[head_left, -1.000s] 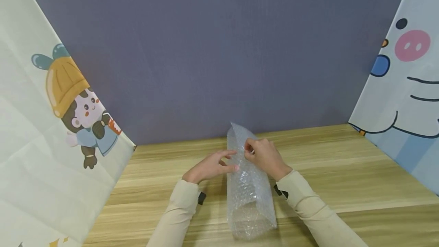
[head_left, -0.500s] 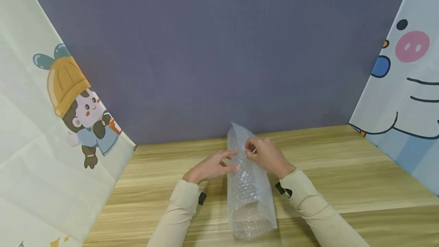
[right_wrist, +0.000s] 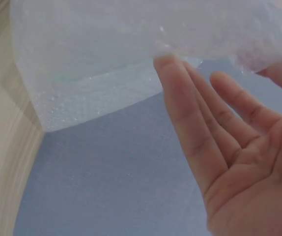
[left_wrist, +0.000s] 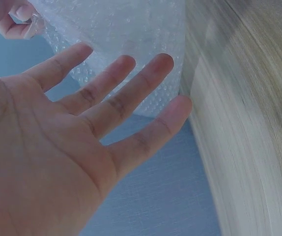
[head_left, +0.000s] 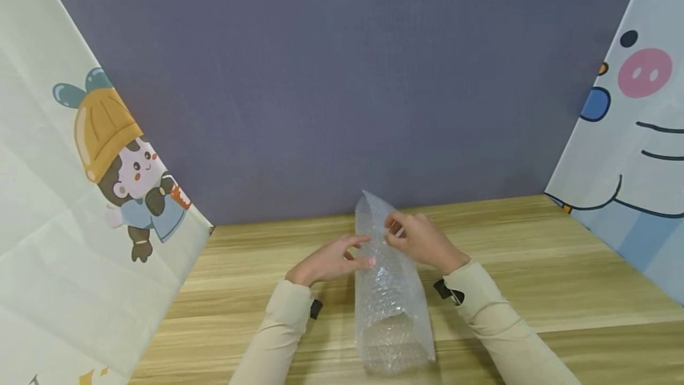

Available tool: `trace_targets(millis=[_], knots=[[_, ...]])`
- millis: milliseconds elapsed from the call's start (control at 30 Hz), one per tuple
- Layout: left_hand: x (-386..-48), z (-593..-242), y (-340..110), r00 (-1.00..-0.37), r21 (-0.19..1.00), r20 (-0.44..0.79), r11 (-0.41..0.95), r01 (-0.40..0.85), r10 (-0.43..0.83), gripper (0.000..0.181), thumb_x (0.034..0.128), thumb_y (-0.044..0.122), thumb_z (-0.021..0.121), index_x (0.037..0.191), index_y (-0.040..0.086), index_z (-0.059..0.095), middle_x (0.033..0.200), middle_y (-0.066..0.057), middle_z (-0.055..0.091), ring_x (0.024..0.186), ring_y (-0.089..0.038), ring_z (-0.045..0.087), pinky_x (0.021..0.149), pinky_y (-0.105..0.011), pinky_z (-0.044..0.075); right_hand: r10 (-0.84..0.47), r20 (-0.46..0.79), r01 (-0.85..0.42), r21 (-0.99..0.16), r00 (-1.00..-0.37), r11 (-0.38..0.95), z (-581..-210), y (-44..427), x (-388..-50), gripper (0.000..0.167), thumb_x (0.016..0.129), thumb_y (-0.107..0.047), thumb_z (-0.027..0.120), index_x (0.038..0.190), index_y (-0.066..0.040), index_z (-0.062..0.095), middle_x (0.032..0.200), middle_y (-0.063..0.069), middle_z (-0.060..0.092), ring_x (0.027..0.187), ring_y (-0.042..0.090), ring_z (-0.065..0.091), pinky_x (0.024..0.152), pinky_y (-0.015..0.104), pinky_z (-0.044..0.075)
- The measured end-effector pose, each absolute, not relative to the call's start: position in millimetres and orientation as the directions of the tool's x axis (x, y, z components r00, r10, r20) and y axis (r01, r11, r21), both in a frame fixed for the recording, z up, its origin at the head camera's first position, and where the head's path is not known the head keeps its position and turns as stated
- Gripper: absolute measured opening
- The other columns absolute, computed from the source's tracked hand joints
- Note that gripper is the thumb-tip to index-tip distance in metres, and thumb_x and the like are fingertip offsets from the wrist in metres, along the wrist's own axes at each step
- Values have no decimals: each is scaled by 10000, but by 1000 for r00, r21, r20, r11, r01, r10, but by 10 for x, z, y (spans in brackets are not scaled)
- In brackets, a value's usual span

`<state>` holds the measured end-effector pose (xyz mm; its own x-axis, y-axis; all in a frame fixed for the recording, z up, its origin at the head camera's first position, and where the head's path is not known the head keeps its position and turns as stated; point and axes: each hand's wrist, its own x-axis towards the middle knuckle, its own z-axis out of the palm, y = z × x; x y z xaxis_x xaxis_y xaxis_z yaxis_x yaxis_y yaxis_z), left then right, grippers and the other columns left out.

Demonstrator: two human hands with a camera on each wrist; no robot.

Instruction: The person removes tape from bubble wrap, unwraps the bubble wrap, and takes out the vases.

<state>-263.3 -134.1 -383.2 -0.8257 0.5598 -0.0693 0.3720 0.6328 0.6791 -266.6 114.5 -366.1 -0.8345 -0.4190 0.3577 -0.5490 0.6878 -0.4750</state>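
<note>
A clear sheet of bubble wrap (head_left: 382, 308) stands lengthwise on the table in the head view, curled into a loose tube with its near end gaping. My right hand (head_left: 424, 242) pinches the upper part of the sheet between thumb and forefinger; its other fingers extend under the wrap in the right wrist view. On the other side, my left hand (head_left: 328, 259) lies against the wrap with forefinger and thumb touching its surface. Spread, straight fingers (left_wrist: 146, 83) show in the left wrist view. Whether anything lies inside the tube, I cannot tell.
The wood-grain table (head_left: 256, 302) runs back to a dark grey-blue panel (head_left: 331, 88). Printed cartoon sheets flank both sides, a hatted figure (head_left: 136, 162) on the left and a pink-snouted animal (head_left: 645, 73) on the right. Black wrist cameras (head_left: 316, 309) sit under both cuffs.
My right hand and forearm have shifted slightly to the right, and the wrap's near right corner has moved a little outward with them. The left hand stays almost still against the wrap.
</note>
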Motion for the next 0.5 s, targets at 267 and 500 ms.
trace_targets(millis=[267, 500], knots=[[-2636, -3836, -1347, -822, 685, -65, 624, 376, 566, 694, 964, 604, 605, 1567, 320, 410, 1520, -72, 508, 1282, -321, 599, 1008, -481, 541, -454, 292, -539, -505, -842, 674, -3599, 1268, -2692, 274, 954, -167, 702, 1200, -54, 659, 1000, 89, 763, 880, 204, 730, 742, 347, 617], [-2633, -3832, -1344, -817, 687, -52, 614, 388, 574, 699, 967, 586, 614, 1570, 295, 411, 1512, -87, 513, 1247, -306, 618, 992, -447, 549, -493, 245, -542, -520, -835, 660, -3503, 1448, -2714, 366, 944, -131, 709, 1276, -19, 602, 966, 94, 749, 848, 200, 719, 718, 339, 599]])
